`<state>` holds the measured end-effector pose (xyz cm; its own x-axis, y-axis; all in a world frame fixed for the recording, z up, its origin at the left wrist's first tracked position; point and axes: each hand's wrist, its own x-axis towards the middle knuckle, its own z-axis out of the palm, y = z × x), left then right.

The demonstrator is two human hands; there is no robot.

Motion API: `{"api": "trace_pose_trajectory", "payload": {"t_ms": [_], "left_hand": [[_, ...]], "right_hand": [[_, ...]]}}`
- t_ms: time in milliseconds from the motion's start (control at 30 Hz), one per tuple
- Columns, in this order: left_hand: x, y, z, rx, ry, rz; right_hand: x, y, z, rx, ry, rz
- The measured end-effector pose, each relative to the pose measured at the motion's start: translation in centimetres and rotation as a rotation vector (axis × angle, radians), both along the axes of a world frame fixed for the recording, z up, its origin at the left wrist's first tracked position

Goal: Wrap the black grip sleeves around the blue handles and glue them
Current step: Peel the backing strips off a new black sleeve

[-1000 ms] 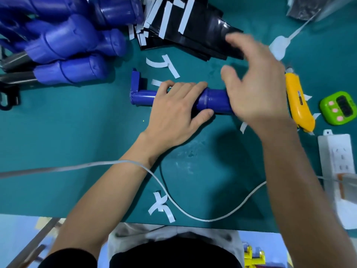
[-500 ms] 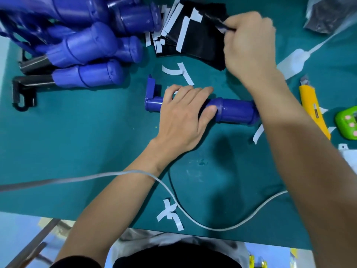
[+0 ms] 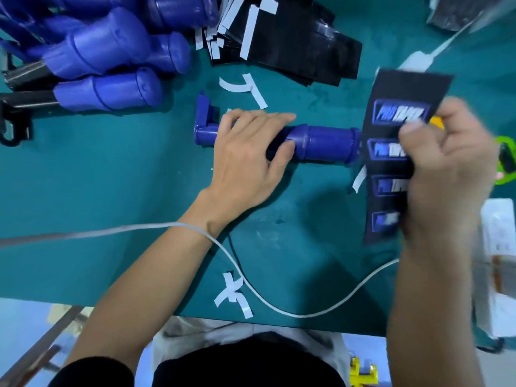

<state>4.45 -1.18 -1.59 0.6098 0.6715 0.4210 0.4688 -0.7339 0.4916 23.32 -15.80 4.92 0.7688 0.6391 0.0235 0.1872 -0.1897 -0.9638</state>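
A blue handle lies crosswise on the green mat. My left hand grips its thin left part, fingers over the top and thumb against the collar. My right hand, blurred, pinches a black grip sleeve with blue printed labels, held just right of the handle's thick end. A stack of black sleeves with white strips lies at the top centre.
A pile of blue handles on metal bars fills the top left. White paper strips are scattered on the mat. A white cable runs across the front. At the right edge are a green timer and a white box.
My right hand reached to the sleeve stack, pinched one sleeve and brought it down and right, beside the handle's thick end. My left hand kept holding the handle.
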Motion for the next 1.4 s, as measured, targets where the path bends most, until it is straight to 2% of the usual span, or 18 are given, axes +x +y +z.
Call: {"api": "trace_pose_trajectory", "payload": {"t_ms": [67,167,300,400,500,567,733,800,833,900,967,1033,1100,1167,1267,1367,1400], "left_hand": [[0.1,0.0,0.1,-0.018,0.019,-0.025],[-0.3,0.4,0.2,-0.076,0.187,-0.124],[-0.1,0.5,0.0,0.006,0.343,-0.128],[0.9,0.5,-0.1,0.009,0.293,-0.138],[1.0,0.7,0.5,-0.084,0.095,-0.124],[0.6,0.6,1.2,-0.225,-0.138,-0.09],[1.2,-0.8,3.4,-0.807,-0.839,-0.108],[1.3,-1.2,3.9,-1.064,-0.996,-0.077],[1.3,-1.4,3.8,-1.179,-1.012,-0.014],[1.3,-1.7,3.6,-1.33,-0.955,0.137],[1.2,-1.7,3.1,-1.358,-0.818,0.205],[1.0,-1.7,2.7,-1.328,-0.676,0.182],[0.7,-1.6,2.3,-1.32,-0.61,0.131],[0.6,-1.6,2.1,-1.35,-0.526,0.058],[0.3,-0.9,1.9,-1.404,-0.234,-0.093],[-1.8,1.3,2.5,-1.491,0.157,-0.423],[-2.7,2.0,2.8,-1.475,0.226,-0.541]], "right_hand": [[-1.1,-0.3,-1.0,-0.015,0.078,0.059],[-1.1,-1.4,-3.2,-0.015,0.175,0.02],[-1.6,-1.7,-3.6,0.048,0.306,-0.011],[-1.0,-1.6,-3.4,0.078,0.404,-0.024],[-0.4,-2.3,-3.7,0.174,0.513,-0.032],[0.3,-2.9,-3.8,0.209,0.546,-0.067],[0.1,-2.7,-3.9,0.224,0.52,-0.067],[-0.4,-2.4,-3.7,0.247,0.51,-0.043],[-0.5,-2.3,-3.6,0.255,0.517,-0.037],[-0.5,-2.3,-3.3,0.259,0.54,-0.028],[-0.4,-2.3,-3.3,0.241,0.547,-0.036],[-0.6,-2.2,-3.5,0.197,0.542,-0.044],[-1.0,-1.8,-3.8,0.183,0.576,-0.018],[-1.4,-1.3,-4.0,0.164,0.614,0.024],[-1.6,-0.8,-4.1,0.069,0.563,0.041],[-1.5,-0.6,-4.3,0.043,0.469,0.031],[-1.4,-0.6,-4.4,0.037,0.449,0.034]]}}
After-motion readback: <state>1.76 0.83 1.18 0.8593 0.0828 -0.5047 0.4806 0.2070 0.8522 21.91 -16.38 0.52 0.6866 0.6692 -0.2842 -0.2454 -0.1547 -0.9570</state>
